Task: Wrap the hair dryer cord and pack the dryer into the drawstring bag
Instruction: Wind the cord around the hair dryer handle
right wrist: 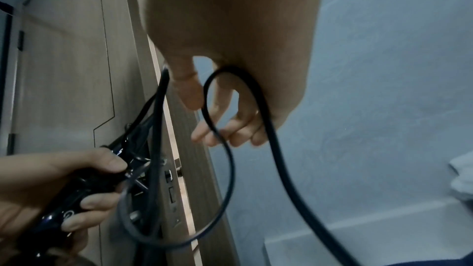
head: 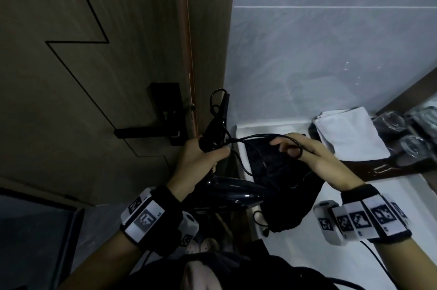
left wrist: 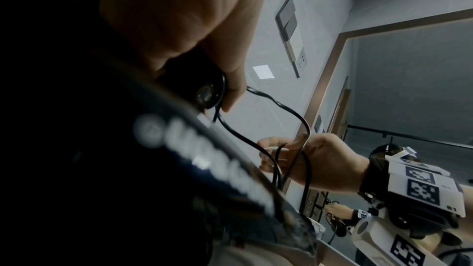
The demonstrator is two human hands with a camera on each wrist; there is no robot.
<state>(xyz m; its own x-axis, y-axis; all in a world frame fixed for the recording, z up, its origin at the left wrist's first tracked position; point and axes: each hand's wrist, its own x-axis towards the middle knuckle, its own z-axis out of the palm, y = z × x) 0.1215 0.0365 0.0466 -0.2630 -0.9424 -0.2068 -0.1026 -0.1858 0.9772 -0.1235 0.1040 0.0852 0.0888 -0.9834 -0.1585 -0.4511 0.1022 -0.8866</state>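
Holding the hair dryer [head: 227,191] by its handle at the lower middle of the frame, the left hand [head: 198,159] should keep tight. Right of it, the right hand [head: 314,155] curls round a cord [head: 267,136] loop; wind neat, snug loops. The drawstring bag [head: 286,185] waits underneath on the counter [head: 354,195].

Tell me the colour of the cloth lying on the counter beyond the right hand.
White. The folded cloth shows best in the head view, lying by the wall on the counter.

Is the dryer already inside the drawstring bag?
No: the left hand grips the hair dryer by its handle outside the drawstring bag, while the right hand holds a loop of cord.
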